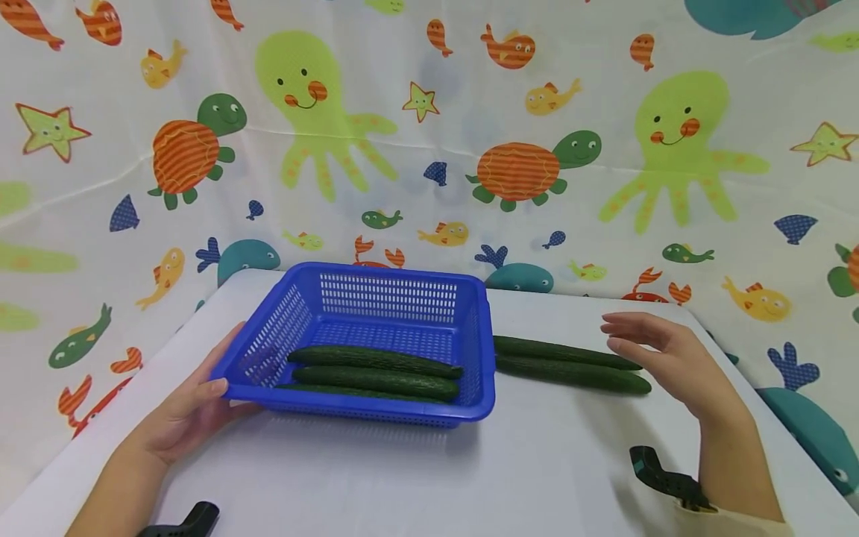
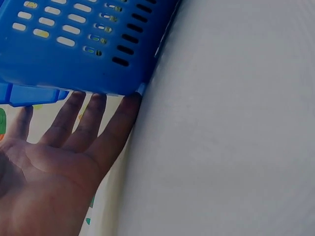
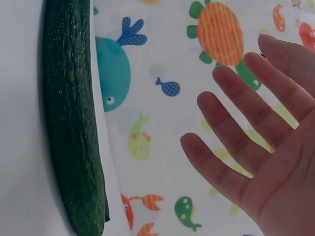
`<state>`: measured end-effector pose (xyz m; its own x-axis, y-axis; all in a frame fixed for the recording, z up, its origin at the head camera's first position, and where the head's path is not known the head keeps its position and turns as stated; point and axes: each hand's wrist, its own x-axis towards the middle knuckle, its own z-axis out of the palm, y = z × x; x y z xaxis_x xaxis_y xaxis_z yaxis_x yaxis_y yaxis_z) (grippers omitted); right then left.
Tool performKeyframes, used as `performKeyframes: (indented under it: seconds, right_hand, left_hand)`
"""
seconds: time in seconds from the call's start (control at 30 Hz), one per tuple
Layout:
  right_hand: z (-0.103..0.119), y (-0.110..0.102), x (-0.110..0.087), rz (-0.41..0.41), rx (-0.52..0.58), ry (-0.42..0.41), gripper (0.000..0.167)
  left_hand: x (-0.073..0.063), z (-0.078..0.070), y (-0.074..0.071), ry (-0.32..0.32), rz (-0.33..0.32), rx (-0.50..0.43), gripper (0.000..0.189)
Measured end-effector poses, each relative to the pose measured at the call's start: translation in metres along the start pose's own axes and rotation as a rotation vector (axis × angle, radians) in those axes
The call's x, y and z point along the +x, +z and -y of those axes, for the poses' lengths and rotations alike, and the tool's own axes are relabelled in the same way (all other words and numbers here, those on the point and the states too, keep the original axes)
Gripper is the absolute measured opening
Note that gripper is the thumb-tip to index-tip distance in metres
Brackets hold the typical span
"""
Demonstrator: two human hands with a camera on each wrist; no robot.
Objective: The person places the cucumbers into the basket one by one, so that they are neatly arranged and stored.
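Observation:
A blue plastic basket (image 1: 396, 408) with slotted walls holds several dark green cucumbers (image 1: 376, 380) along its near side. My left hand (image 1: 184, 421) holds its near left corner, the thumb at the rim and other fingers behind and beneath. In the left wrist view, fingertips (image 2: 98, 101) touch the lower edge of the basket (image 2: 88, 64). Two more cucumbers (image 1: 570, 373) lie side by side on the table, right of the basket. Just past their right ends, my right hand (image 1: 671, 365) hovers with nothing in it; its fingers look spread and loosely bent in the right wrist view.
The white table (image 1: 537, 462) carries the basket and the loose cucumbers. Behind it hangs a curtain (image 1: 416, 194) printed with sea animals, which also shows past both sides of the table. Each wrist wears a black device (image 1: 664, 473).

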<state>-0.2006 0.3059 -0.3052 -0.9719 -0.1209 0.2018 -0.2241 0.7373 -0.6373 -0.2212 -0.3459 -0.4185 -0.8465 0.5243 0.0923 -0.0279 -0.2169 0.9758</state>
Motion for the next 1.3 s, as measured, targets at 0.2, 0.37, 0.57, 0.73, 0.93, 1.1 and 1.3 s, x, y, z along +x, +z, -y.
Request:
performKeyframes:
  seconds: [0.2,0.37,0.57,0.73,0.93,1.1,1.3]
  right_hand:
    - [-0.008,0.004,0.003,0.05,-0.031,0.039,0.044]
    - [-0.02,0.011,0.004,0.1,-0.047,0.088,0.046]
    - [-0.031,0.017,0.003,0.12,-0.055,0.123,0.048]
    - [-0.038,0.021,0.004,0.145,-0.039,0.162,0.053]
    - [-0.041,0.021,0.006,0.16,-0.063,0.164,0.049]
    - [-0.041,0.021,0.008,0.195,-0.101,0.183,0.046]
    - [-0.045,0.021,0.011,0.225,-0.159,0.229,0.05]
  left_hand:
    - [-0.001,0.001,-0.003,-0.02,-0.029,-0.008,0.069]
    - [0.0,0.001,-0.003,-0.036,-0.045,-0.012,0.069]
    - [0.001,0.0,-0.001,-0.032,-0.027,-0.001,0.068]
    - [0.0,-0.001,0.0,-0.032,-0.029,0.001,0.068]
    - [0.0,-0.002,0.0,-0.03,-0.046,0.007,0.069]
    - [0.0,-0.002,0.0,-0.029,-0.044,0.001,0.069]
    - [0.001,-0.001,0.0,-0.019,-0.034,-0.007,0.07]
